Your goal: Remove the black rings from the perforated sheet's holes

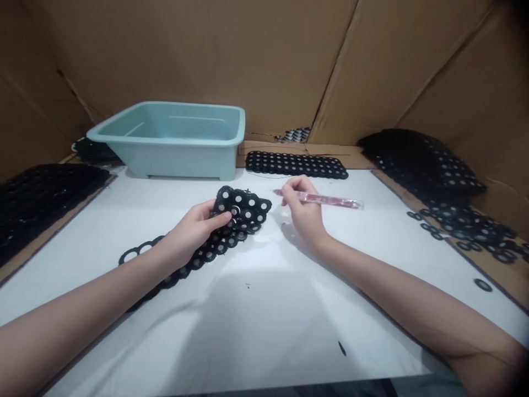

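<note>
My left hand [202, 223] grips a sheet of joined black rubber rings [215, 248], thumb on top. The sheet's far end is folded up over itself, and its near part trails down on the table under my left forearm. White shows through most of the ring holes. In my right hand [303, 209] is a slim, clear pen-like tool [334, 199] with a reddish inside, held like a pencil. Its thin tip points left, a short gap from the sheet's folded end.
A pale blue basin [185, 160] stands at the back left. Behind my hands lies another ring sheet [297, 164]. Dark stacks of sheets sit left [49, 193] and right [425, 160], with loose rings [471, 223] at the right edge. A black scrap [342, 348] lies near the front.
</note>
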Motion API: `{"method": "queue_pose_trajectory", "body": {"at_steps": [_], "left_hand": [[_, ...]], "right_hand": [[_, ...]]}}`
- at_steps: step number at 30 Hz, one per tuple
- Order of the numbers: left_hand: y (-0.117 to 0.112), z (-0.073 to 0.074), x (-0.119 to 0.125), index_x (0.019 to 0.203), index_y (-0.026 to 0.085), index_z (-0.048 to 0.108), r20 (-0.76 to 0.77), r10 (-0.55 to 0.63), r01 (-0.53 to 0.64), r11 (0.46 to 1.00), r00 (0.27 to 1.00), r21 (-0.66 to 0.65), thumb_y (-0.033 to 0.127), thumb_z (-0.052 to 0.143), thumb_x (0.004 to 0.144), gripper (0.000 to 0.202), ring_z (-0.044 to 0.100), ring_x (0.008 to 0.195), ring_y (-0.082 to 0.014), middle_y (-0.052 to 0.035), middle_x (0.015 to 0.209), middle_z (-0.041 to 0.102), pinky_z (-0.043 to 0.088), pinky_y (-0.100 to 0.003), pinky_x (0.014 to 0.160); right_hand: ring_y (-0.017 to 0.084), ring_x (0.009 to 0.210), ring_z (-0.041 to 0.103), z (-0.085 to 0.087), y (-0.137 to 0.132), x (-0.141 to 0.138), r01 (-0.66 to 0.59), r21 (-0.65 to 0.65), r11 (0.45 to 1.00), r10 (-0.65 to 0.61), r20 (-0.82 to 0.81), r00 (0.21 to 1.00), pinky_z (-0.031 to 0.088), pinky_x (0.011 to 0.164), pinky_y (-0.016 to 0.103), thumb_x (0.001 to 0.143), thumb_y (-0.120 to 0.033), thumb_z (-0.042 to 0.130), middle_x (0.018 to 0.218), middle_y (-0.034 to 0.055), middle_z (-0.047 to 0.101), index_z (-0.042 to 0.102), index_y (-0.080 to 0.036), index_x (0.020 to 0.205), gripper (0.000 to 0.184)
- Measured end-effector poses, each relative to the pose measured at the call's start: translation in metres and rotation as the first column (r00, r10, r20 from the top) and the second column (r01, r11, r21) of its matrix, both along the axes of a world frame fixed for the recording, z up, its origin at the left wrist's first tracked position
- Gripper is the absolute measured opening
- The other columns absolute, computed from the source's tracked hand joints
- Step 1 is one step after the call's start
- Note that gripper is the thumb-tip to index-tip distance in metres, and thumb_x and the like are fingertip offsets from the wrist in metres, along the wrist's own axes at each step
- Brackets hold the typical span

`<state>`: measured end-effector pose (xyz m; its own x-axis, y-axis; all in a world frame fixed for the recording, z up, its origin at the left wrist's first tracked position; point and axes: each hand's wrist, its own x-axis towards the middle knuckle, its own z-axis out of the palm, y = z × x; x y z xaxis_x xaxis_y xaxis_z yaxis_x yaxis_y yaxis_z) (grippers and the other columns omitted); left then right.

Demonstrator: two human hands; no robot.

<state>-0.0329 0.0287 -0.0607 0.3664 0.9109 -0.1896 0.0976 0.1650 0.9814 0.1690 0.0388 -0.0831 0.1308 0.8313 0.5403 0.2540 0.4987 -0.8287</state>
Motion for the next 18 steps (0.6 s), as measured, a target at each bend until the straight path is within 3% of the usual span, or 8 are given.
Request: {"method": "queue_pose_trajectory", "body": {"at_steps": [3, 7, 13, 15, 17, 18], "left_hand": [[0.002, -0.002, -0.002, 0.101, 0.017, 0.057, 0.009, -0.020, 0.020, 1.000, 1.000, -0.013, 0.040, 0.058, 0.074, 0.035, 0.060, 0.085, -0.0244, -0.0100, 0.096, 0.064, 0.046, -0.035, 0.071], [0.002, -0.001, -0.002, 0.098, 0.017, 0.057, 0.020, -0.025, 0.026, 0.999, 0.999, -0.023, 0.041, 0.057, 0.075, 0.033, 0.060, 0.085, -0.0239, -0.0106, 0.097, 0.064, 0.046, -0.035, 0.071], [0.003, -0.001, -0.003, 0.100, 0.018, 0.058, 0.039, -0.024, 0.025, 0.999, 0.999, -0.038, 0.038, 0.058, 0.075, 0.032, 0.061, 0.082, -0.0211, -0.0097, 0.095, 0.064, 0.047, -0.033, 0.070], [0.003, -0.001, -0.003, 0.102, 0.018, 0.057, 0.046, -0.036, 0.038, 0.999, 0.998, -0.033, 0.037, 0.057, 0.075, 0.033, 0.061, 0.080, -0.0202, -0.0094, 0.095, 0.064, 0.047, -0.033, 0.072], [0.003, 0.000, -0.003, 0.103, 0.018, 0.057, 0.051, -0.048, 0.049, 0.999, 0.998, -0.015, 0.036, 0.057, 0.075, 0.033, 0.061, 0.079, -0.0199, -0.0093, 0.096, 0.064, 0.047, -0.034, 0.072], [0.002, 0.001, -0.003, 0.103, 0.018, 0.057, 0.049, -0.051, 0.051, 0.999, 0.997, -0.004, 0.035, 0.057, 0.075, 0.033, 0.061, 0.079, -0.0199, -0.0091, 0.096, 0.064, 0.047, -0.033, 0.071]], "right_hand": [[0.012, 0.067, 0.046, -0.005, 0.016, 0.021, 0.072, 0.061, 0.996, -0.085, 0.249, 0.965, 0.037, 0.064, 0.026, 0.085, -0.025, 0.044, 0.073, -0.0009, 0.049, 0.047, -0.020, 0.081, 0.007], [0.016, 0.070, 0.047, -0.019, 0.033, 0.040, 0.014, 0.121, 0.993, -0.088, 0.629, 0.772, 0.036, 0.067, 0.029, 0.083, -0.020, 0.042, 0.071, 0.0022, 0.051, 0.052, -0.018, 0.076, 0.012], [0.022, 0.085, 0.048, -0.033, 0.041, 0.043, 0.026, 0.049, 0.998, -0.055, 0.784, 0.618, 0.039, 0.076, 0.036, 0.077, -0.007, 0.039, 0.086, 0.0098, 0.056, 0.056, -0.016, 0.093, 0.025], [0.024, 0.093, 0.046, -0.029, 0.038, 0.040, 0.075, 0.082, 0.994, -0.111, 0.765, 0.635, 0.037, 0.081, 0.040, 0.079, -0.008, 0.038, 0.094, 0.0119, 0.055, 0.058, -0.016, 0.097, 0.028], [0.025, 0.101, 0.043, -0.019, 0.031, 0.034, 0.113, 0.114, 0.987, -0.160, 0.671, 0.724, 0.034, 0.086, 0.043, 0.083, -0.016, 0.040, 0.102, 0.0116, 0.053, 0.058, -0.017, 0.096, 0.023], [0.024, 0.101, 0.044, -0.013, 0.026, 0.029, 0.096, 0.083, 0.992, -0.127, 0.599, 0.791, 0.035, 0.086, 0.042, 0.085, -0.022, 0.040, 0.102, 0.0103, 0.054, 0.058, -0.018, 0.094, 0.021]]}}
